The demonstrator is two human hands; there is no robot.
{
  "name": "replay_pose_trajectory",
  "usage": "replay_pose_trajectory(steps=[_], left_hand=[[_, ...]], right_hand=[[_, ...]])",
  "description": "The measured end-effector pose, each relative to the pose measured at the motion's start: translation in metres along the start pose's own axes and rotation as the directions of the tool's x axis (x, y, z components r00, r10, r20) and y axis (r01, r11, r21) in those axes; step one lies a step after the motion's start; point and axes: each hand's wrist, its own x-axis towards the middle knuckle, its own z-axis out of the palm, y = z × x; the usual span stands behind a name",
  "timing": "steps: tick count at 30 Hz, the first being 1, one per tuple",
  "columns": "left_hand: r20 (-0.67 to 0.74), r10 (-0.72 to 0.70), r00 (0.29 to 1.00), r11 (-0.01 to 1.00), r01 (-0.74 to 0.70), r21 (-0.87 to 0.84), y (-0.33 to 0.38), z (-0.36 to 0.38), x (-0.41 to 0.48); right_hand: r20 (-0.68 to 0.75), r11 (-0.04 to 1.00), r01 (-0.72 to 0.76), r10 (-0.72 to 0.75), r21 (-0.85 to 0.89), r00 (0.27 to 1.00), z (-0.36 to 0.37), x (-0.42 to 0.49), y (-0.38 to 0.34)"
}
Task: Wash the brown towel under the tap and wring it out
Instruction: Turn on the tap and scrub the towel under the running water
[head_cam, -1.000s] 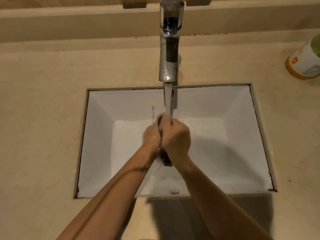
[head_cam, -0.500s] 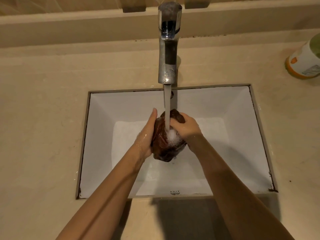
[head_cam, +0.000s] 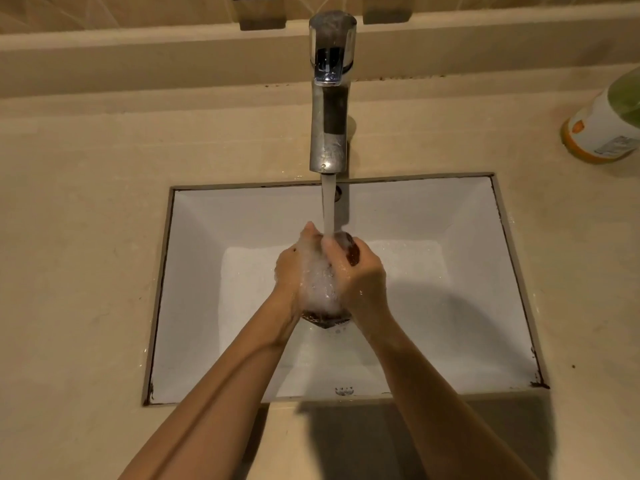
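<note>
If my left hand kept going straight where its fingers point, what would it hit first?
Your left hand would probably meet the sink's back wall below the tap, perhaps grazing the water stream first; depth is unclear.

- You see a beige stone countertop under dim, warm light.
- A white rectangular basin is sunk into it at centre, with dark stains at its 5 and 7 o'clock corners.
- At 12 o'clock a raised ledge runs across, with a tiled wall behind it.
- At 2 o'clock a white-and-orange bottle stands on the counter, cut by the frame.
</note>
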Motion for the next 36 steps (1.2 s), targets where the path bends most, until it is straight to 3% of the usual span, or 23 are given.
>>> replay_pose_trajectory(steps=[2, 5, 7, 9, 13, 16, 17, 19, 20, 22, 23, 25, 27, 29, 32, 34, 36], left_hand=[[0.035, 0.03, 0.999, 0.999, -0.029, -0.019, -0.001, 0.004, -0.01], [0.041, 0.117, 0.992, 0.985, -0.121, 0.122, -0.006, 0.007, -0.016], [0.051, 0.096, 0.994, 0.994, -0.098, 0.047, -0.005, 0.008, -0.02], [0.035, 0.048, 0.998, 0.999, -0.048, -0.006, -0.002, 0.006, -0.017], [0.008, -0.055, 0.998, 0.988, 0.055, -0.146, 0.008, -0.003, -0.009], [0.053, -0.093, 0.994, 0.977, 0.101, -0.185, 0.003, -0.008, -0.011], [0.066, -0.063, 0.996, 0.984, 0.073, -0.163, -0.001, -0.007, -0.013], [0.106, 0.085, 0.991, 0.983, -0.101, 0.156, -0.002, -0.006, -0.021], [0.126, 0.17, 0.977, 0.924, -0.203, 0.324, -0.003, -0.005, -0.022], [0.167, 0.2, 0.965, 0.883, -0.252, 0.396, -0.001, -0.002, -0.023], [0.149, 0.177, 0.973, 0.918, -0.218, 0.33, 0.003, -0.002, -0.025], [0.11, 0.039, 0.993, 0.998, -0.044, 0.041, 0.009, -0.002, -0.026], [0.117, -0.053, 0.992, 0.986, 0.071, -0.154, 0.011, -0.006, -0.024], [0.101, -0.032, 0.994, 0.983, 0.05, -0.174, 0.011, -0.013, -0.021], [0.067, -0.025, 0.997, 0.988, 0.035, -0.148, 0.009, -0.02, -0.016], [0.069, -0.043, 0.997, 0.978, 0.056, -0.202, 0.009, -0.021, -0.016], [0.131, -0.06, 0.99, 0.957, 0.095, -0.275, 0.007, -0.022, -0.017]], right_hand=[[-0.086, 0.998, 0.046, -0.049, -0.045, 0.995, 0.011, 0.003, 0.0], [-0.165, 0.952, -0.233, 0.202, -0.199, 0.965, 0.01, 0.031, -0.001], [-0.132, 0.932, -0.3, 0.278, -0.203, 0.952, 0.006, 0.044, 0.006], [-0.079, 0.958, -0.233, 0.223, -0.17, 0.972, 0.007, 0.038, 0.005], [-0.036, 0.952, 0.159, -0.174, -0.26, 0.984, 0.009, 0.005, 0.008], [-0.015, 0.977, 0.092, -0.096, -0.194, 0.995, 0.022, -0.011, 0.0], [-0.055, 0.984, 0.023, -0.033, -0.176, 0.998, 0.025, -0.01, -0.001], [-0.09, 0.976, -0.139, 0.125, -0.165, 0.988, 0.025, 0.006, -0.002], [-0.095, 0.958, -0.239, 0.226, -0.158, 0.97, 0.021, 0.016, -0.005], [-0.077, 0.92, -0.372, 0.365, -0.12, 0.928, 0.013, 0.029, -0.005], [-0.061, 0.918, -0.383, 0.378, -0.104, 0.924, 0.011, 0.033, -0.005], [-0.009, 0.94, -0.332, 0.332, -0.076, 0.943, 0.002, 0.033, -0.008], [0.089, 0.954, -0.299, 0.295, 0.03, 0.951, -0.011, 0.032, -0.01], [0.268, 0.946, -0.313, 0.281, 0.083, 0.921, -0.028, 0.034, -0.01], [0.518, 0.94, -0.34, 0.281, 0.021, 0.808, -0.033, 0.027, -0.012], [0.483, 0.924, -0.382, 0.322, 0.027, 0.815, -0.028, 0.023, -0.021], [0.349, 0.903, -0.42, 0.365, 0.093, 0.863, -0.022, 0.024, -0.028]])
